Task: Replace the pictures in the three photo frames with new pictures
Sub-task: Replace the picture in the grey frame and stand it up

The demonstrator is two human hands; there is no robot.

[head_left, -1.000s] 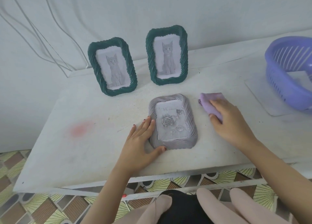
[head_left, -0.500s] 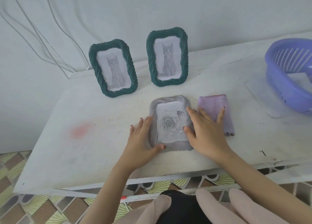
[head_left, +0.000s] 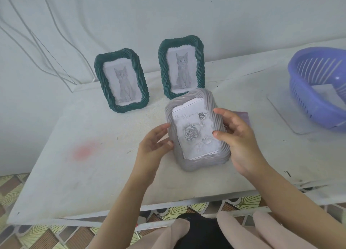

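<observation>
A grey rope-edged photo frame (head_left: 194, 162) with a rose picture is lifted off the white table (head_left: 93, 173) and tilted up towards me. My left hand (head_left: 151, 145) holds its left edge, fingers curled behind it. My right hand (head_left: 237, 136) grips its right edge, thumb on the front. Two dark green frames stand at the back against the wall, the left green frame (head_left: 121, 80) and the right green frame (head_left: 181, 67), each showing a grey cat picture.
A purple cloth (head_left: 245, 117) lies flat behind my right hand. A purple plastic basket (head_left: 307, 91) with paper inside stands at the right on a clear sheet. White cables hang down the wall at the left. A pink stain marks the tabletop.
The grey frame lay flat on the table; both hands have now raised and tilted it upright. My right hand left the purple cloth and took the frame's right edge.
</observation>
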